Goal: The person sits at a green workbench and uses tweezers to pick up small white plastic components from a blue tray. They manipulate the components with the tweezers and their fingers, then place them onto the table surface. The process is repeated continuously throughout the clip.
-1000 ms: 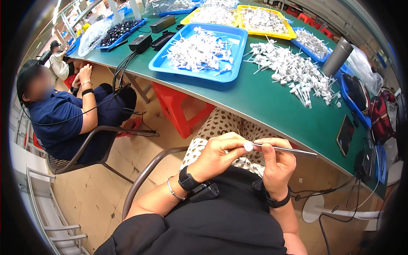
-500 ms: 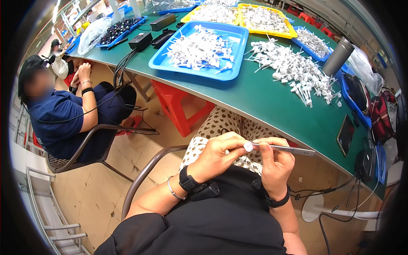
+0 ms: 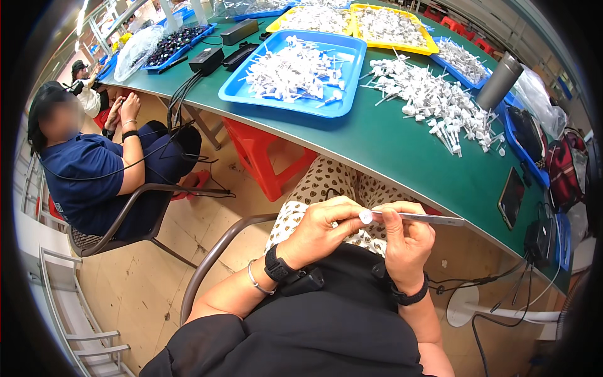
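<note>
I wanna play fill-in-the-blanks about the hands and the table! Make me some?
1. The person's left hand pinches a small, round-ended piece coloured ____.
2. The long, flat, silver metal tool is held in the person's ____ hand.
3. The heap of loose white stemmed pieces lies on a long flat-topped table coloured ____.
4. The nearest rectangular plastic tray of white pieces is coloured ____.

Missing words: white; right; green; blue.
</note>
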`<action>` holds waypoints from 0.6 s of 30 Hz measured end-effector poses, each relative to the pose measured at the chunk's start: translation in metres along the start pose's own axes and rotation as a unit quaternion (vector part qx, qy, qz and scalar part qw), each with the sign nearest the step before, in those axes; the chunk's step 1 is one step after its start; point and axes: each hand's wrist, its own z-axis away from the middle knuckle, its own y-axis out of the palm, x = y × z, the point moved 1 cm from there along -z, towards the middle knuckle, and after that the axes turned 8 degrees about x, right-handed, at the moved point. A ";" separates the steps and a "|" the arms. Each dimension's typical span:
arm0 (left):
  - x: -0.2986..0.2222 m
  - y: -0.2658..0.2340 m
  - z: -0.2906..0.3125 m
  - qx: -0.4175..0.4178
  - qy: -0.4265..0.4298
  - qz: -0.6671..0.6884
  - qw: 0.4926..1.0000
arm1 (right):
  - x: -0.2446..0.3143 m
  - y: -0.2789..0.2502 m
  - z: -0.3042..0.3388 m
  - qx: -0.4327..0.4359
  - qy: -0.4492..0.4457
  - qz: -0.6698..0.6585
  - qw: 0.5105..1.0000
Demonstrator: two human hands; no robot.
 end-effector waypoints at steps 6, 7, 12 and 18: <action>0.003 0.000 0.001 0.004 0.006 -0.007 1.000 | 0.000 0.001 0.000 0.011 -0.032 0.051 0.998; 0.003 0.000 0.001 0.002 0.012 -0.012 1.000 | 0.001 0.001 0.000 0.018 -0.039 0.069 0.997; 0.004 0.001 0.001 0.001 0.021 -0.019 1.000 | 0.007 -0.004 -0.006 0.069 -0.080 0.133 0.985; 0.002 0.000 -0.002 0.007 0.010 0.006 1.000 | 0.004 -0.002 -0.002 0.006 0.051 -0.073 0.996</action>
